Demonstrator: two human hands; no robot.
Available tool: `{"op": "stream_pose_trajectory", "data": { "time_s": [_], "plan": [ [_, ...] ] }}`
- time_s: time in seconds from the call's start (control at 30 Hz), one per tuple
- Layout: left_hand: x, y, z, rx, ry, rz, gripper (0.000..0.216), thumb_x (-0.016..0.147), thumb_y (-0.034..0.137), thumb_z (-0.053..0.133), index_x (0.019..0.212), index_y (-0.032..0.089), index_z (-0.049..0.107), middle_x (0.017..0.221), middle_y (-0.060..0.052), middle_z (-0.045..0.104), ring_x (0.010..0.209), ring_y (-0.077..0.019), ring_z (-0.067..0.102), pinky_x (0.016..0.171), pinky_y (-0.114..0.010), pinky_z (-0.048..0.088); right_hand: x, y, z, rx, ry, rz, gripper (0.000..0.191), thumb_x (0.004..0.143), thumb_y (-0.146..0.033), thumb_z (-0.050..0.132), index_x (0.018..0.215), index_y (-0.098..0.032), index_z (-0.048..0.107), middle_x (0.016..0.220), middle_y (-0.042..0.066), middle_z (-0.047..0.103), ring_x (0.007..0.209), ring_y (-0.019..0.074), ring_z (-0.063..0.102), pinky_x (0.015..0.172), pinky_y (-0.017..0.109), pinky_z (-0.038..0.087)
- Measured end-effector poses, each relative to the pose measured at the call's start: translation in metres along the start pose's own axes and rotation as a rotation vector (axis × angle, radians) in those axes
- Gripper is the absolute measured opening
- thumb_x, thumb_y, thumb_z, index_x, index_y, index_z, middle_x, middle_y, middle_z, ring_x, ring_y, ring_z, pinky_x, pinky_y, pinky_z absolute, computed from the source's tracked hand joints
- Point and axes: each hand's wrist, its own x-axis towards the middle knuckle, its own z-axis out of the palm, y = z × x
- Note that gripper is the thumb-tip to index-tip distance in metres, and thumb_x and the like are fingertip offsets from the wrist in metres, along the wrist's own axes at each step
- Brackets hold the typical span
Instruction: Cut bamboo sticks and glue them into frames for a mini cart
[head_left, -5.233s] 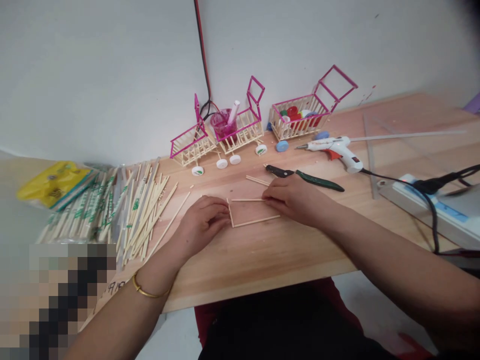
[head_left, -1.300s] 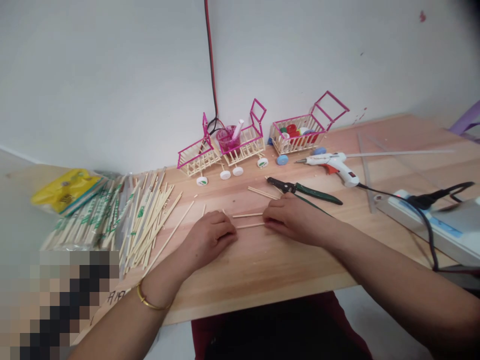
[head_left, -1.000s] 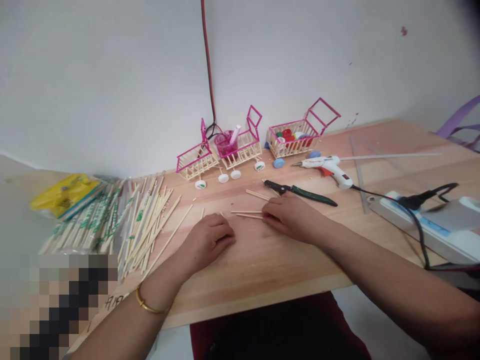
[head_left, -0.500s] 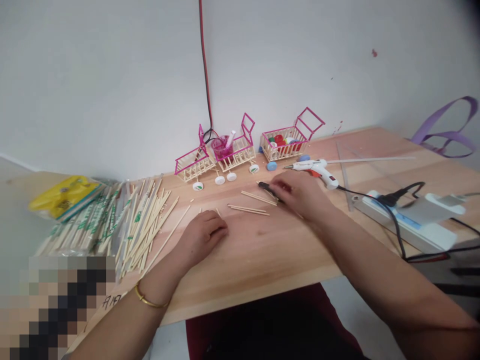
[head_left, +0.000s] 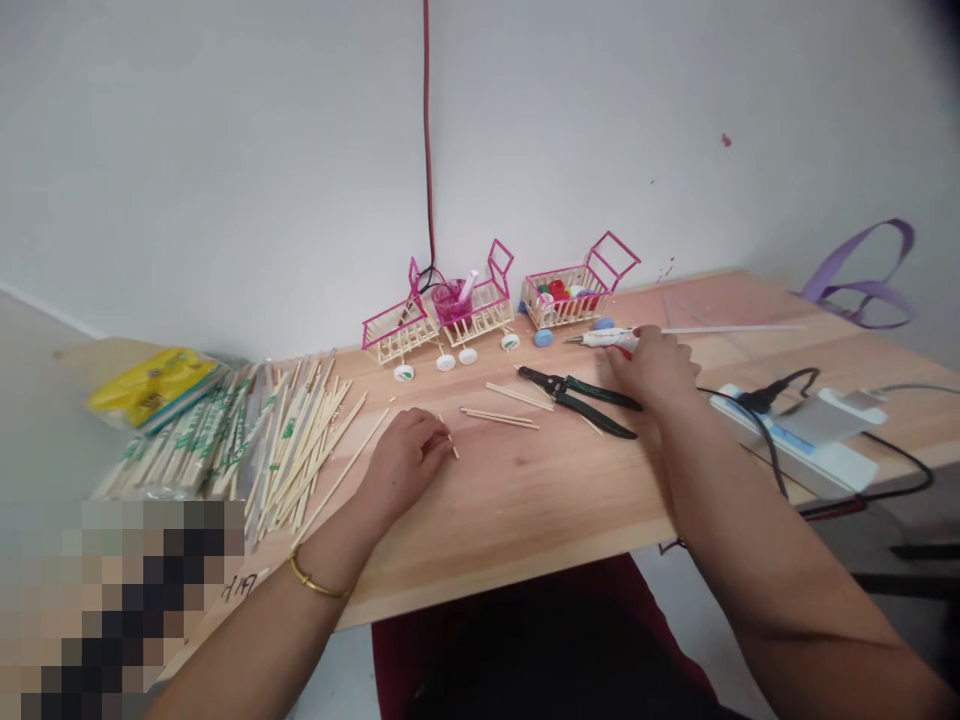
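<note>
My left hand (head_left: 409, 452) rests low over the table, its fingers pinched on a short wooden stick (head_left: 454, 448). My right hand (head_left: 655, 368) is closed over the handle of a white glue gun (head_left: 607, 338), whose nozzle points left and whose glue stick (head_left: 735, 329) sticks out behind. Just left of that hand lies a pair of dark-handled wire strippers (head_left: 576, 396), jaws to the upper left. Cut sticks lie in two small groups between my hands, one pair (head_left: 499, 418) nearer the left.
Small stick-built carts with pink rims stand along the wall; the right one (head_left: 566, 300) holds coloured caps. Loose sticks (head_left: 319, 455) and bagged sticks (head_left: 191, 435) cover the left side. A power strip (head_left: 795, 440) with cables sits at the right, near a purple ribbon (head_left: 862, 265).
My right hand has let go of the wire strippers, moved right and closed on the glue gun. The short stick in my left hand now shows past the fingertips.
</note>
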Motion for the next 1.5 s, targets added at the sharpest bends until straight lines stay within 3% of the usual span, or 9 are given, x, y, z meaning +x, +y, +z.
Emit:
{"op": "stream_pose_trajectory", "data": {
  "time_s": [0.2, 0.37, 0.6, 0.8, 0.9, 1.0, 1.13, 1.23, 1.5],
  "plan": [
    [-0.002, -0.01, 0.007, 0.086, 0.074, 0.059, 0.028, 0.081, 0.026, 0.066, 0.106, 0.014, 0.064, 0.116, -0.014, 0.061, 0.109, -0.0268, 0.055, 0.094, -0.046, 0.046, 0.008, 0.001, 0.007, 0.055, -0.057, 0.082, 0.049, 0.082, -0.043, 0.055, 0.12, -0.013, 0.05, 0.126, 0.023, 0.054, 0.117, 0.0386, 0.049, 0.089, 0.049, 0.042],
    [-0.002, -0.01, 0.007, 0.069, 0.019, 0.063, 0.029, 0.081, 0.031, 0.067, 0.106, 0.017, 0.065, 0.115, -0.013, 0.063, 0.11, -0.0271, 0.056, 0.095, -0.049, 0.045, 0.01, 0.004, 0.008, 0.14, -0.024, 0.085, 0.05, 0.079, -0.034, 0.056, 0.123, -0.016, 0.043, 0.121, 0.025, 0.054, 0.111, 0.0389, 0.051, 0.083, 0.049, 0.042],
    [-0.002, -0.008, 0.005, 0.066, -0.008, 0.051, 0.03, 0.079, 0.031, 0.068, 0.105, 0.016, 0.066, 0.115, -0.013, 0.064, 0.109, -0.0277, 0.057, 0.095, -0.05, 0.045, 0.005, 0.009, 0.0, 0.327, -0.013, -0.01, 0.05, 0.07, -0.041, 0.061, 0.109, -0.019, 0.04, 0.087, 0.016, 0.057, 0.077, 0.031, 0.054, 0.066, 0.042, 0.037],
    [-0.003, -0.008, 0.004, 0.059, -0.011, 0.045, 0.031, 0.079, 0.032, 0.068, 0.107, 0.017, 0.065, 0.116, -0.012, 0.064, 0.109, -0.0272, 0.057, 0.095, -0.048, 0.045, -0.008, -0.003, -0.016, 0.504, 0.072, -0.112, 0.041, 0.068, -0.043, 0.067, 0.089, -0.023, 0.038, 0.091, 0.01, 0.056, 0.078, 0.0224, 0.052, 0.068, 0.035, 0.039],
    [-0.003, -0.007, 0.003, 0.052, -0.017, 0.039, 0.034, 0.078, 0.031, 0.07, 0.108, 0.016, 0.064, 0.115, -0.012, 0.064, 0.108, -0.0264, 0.056, 0.095, -0.047, 0.045, -0.017, -0.011, -0.02, 0.776, 0.061, -0.194, 0.044, 0.062, -0.042, 0.075, 0.085, -0.023, 0.042, 0.09, 0.007, 0.058, 0.079, 0.0198, 0.055, 0.068, 0.031, 0.043],
    [-0.002, -0.006, 0.003, 0.042, -0.021, 0.029, 0.036, 0.078, 0.031, 0.071, 0.109, 0.014, 0.064, 0.115, -0.013, 0.065, 0.108, -0.0261, 0.056, 0.096, -0.046, 0.045, -0.025, -0.017, -0.017, 1.043, -0.108, -0.315, 0.046, 0.062, -0.04, 0.078, 0.092, -0.021, 0.049, 0.088, 0.005, 0.063, 0.078, 0.019, 0.06, 0.068, 0.03, 0.046],
    [0.0, -0.005, 0.004, 0.032, -0.03, 0.04, 0.034, 0.078, 0.033, 0.07, 0.107, 0.016, 0.064, 0.115, -0.012, 0.065, 0.108, -0.027, 0.055, 0.094, -0.049, 0.044, -0.036, -0.02, -0.014, 0.915, -0.356, -0.414, 0.039, 0.067, -0.044, 0.075, 0.093, -0.019, 0.06, 0.076, 0.002, 0.065, 0.066, 0.0179, 0.06, 0.058, 0.029, 0.046],
    [0.001, -0.004, 0.005, 0.019, -0.028, 0.066, 0.032, 0.079, 0.034, 0.07, 0.106, 0.018, 0.065, 0.115, -0.011, 0.065, 0.108, -0.0273, 0.056, 0.094, -0.05, 0.044, -0.046, -0.024, -0.017, 0.953, -0.563, -0.457, 0.036, 0.067, -0.044, 0.076, 0.088, -0.021, 0.059, 0.069, 0.0, 0.064, 0.058, 0.016, 0.057, 0.049, 0.027, 0.043],
    [0.001, -0.005, 0.001, -0.003, -0.033, 0.048, 0.032, 0.079, 0.031, 0.07, 0.109, 0.019, 0.063, 0.115, -0.011, 0.064, 0.109, -0.0261, 0.056, 0.094, -0.048, 0.045, -0.065, -0.035, -0.018, 1.007, -0.775, -0.481, 0.043, 0.063, -0.042, 0.077, 0.093, -0.021, 0.056, 0.079, 0.001, 0.067, 0.071, 0.0183, 0.064, 0.058, 0.029, 0.049]
  ]
}}
